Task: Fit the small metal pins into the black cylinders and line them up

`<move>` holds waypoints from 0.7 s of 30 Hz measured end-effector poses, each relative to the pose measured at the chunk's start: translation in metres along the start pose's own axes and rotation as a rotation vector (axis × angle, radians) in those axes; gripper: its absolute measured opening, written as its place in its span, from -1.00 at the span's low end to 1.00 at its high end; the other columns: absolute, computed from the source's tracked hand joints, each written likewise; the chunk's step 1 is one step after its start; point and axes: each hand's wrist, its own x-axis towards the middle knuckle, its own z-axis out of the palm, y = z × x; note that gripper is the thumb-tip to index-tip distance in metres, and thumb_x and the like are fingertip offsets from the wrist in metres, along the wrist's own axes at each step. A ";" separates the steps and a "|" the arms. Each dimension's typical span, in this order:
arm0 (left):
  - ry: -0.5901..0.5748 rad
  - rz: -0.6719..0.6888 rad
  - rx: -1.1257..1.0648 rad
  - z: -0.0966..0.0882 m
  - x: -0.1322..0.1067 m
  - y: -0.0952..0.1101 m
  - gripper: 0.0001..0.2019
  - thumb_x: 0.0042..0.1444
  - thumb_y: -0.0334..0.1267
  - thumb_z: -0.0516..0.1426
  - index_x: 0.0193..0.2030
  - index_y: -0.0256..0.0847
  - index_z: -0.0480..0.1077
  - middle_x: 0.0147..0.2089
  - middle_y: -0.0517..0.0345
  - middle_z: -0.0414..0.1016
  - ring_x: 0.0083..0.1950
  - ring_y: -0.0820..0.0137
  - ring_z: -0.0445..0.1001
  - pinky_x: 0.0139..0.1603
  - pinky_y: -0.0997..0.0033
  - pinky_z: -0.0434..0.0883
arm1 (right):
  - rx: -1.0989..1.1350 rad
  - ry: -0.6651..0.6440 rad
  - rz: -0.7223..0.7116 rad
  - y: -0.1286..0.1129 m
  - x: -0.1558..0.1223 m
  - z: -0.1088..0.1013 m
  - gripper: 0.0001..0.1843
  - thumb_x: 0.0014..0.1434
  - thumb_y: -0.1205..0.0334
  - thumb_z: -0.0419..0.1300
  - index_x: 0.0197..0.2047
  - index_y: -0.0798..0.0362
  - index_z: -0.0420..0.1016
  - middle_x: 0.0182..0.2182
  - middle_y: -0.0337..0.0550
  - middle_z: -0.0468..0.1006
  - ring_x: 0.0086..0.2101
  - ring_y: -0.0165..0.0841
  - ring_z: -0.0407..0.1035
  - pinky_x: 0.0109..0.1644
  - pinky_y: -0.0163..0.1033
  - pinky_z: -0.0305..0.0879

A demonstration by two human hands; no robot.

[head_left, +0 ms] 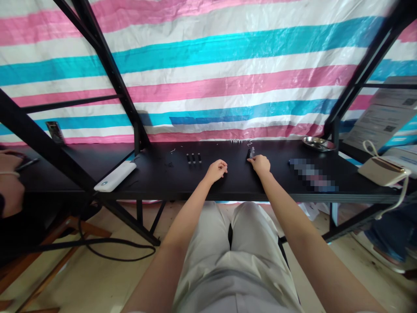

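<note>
My right hand [261,164] rests on the black table, its fingers closed at the base of a small black and clear piece [251,152]. That piece is too small for me to tell its kind. Left of it, my left hand [217,171] hovers just over the tabletop with fingers curled together; anything inside them is hidden. Several short black cylinders [193,158] with pale ends stand in a row beyond my left hand. Near the table's back edge lies a row of tiny white pieces [236,141].
A white power strip [115,176] lies at the left, by the black frame post. To the right are a shiny metal dish [318,144], a blurred packet [313,175] and a beige pouch [382,170]. Another person's hand [9,165] shows at far left.
</note>
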 end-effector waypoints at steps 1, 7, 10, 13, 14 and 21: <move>0.000 -0.001 0.001 0.000 0.000 0.000 -0.95 0.02 -0.38 0.05 -0.33 -0.27 0.27 -0.49 0.24 0.41 -0.65 0.63 0.27 -0.54 0.57 0.26 | -0.005 -0.002 0.005 -0.001 0.000 0.000 -0.64 0.11 -0.04 0.13 -0.27 0.06 0.57 -0.31 0.03 0.54 -0.23 -0.22 0.43 -0.20 -0.24 0.27; 0.005 -0.001 -0.007 0.000 0.000 0.001 -0.95 0.02 -0.38 0.05 -0.34 -0.27 0.27 -0.49 0.24 0.41 -0.65 0.63 0.26 -0.54 0.57 0.27 | -0.014 -0.021 0.033 -0.003 -0.001 -0.001 -0.63 0.11 -0.04 0.13 -0.23 0.06 0.55 -0.27 0.06 0.53 -0.21 -0.20 0.43 -0.20 -0.20 0.28; 0.011 0.003 -0.009 0.000 -0.001 0.000 -0.95 0.02 -0.38 0.06 -0.34 -0.26 0.27 -0.50 0.25 0.41 -0.66 0.64 0.26 -0.55 0.59 0.26 | -0.019 -0.012 0.053 -0.003 -0.001 -0.001 -0.61 0.10 -0.05 0.14 -0.18 0.09 0.53 -0.24 0.09 0.52 -0.20 -0.19 0.43 -0.19 -0.19 0.28; 0.023 0.014 -0.013 0.000 0.000 -0.001 -0.96 0.02 -0.38 0.05 -0.35 -0.26 0.28 -0.50 0.24 0.42 -0.66 0.62 0.27 -0.56 0.58 0.26 | -0.023 -0.010 0.055 -0.005 -0.002 -0.001 -0.59 0.11 -0.05 0.13 -0.19 0.11 0.53 -0.23 0.11 0.51 -0.19 -0.17 0.43 -0.18 -0.17 0.27; 0.041 0.020 -0.011 0.000 0.000 -0.001 -0.96 0.02 -0.37 0.04 -0.35 -0.26 0.28 -0.51 0.24 0.42 -0.67 0.62 0.27 -0.57 0.58 0.25 | -0.024 -0.010 0.056 -0.005 -0.003 -0.001 -0.59 0.12 -0.05 0.12 -0.19 0.11 0.52 -0.23 0.12 0.51 -0.19 -0.17 0.43 -0.18 -0.17 0.28; 0.500 -0.039 -0.072 -0.011 0.001 -0.001 -0.63 0.04 -0.41 -0.01 0.04 -0.24 0.17 -0.38 0.22 0.48 -0.67 0.62 0.27 -0.57 0.59 0.27 | -0.049 -0.003 0.053 -0.007 -0.015 -0.006 -0.64 0.15 0.02 0.09 -0.19 0.14 0.50 -0.23 0.13 0.50 -0.17 -0.17 0.42 -0.17 -0.16 0.29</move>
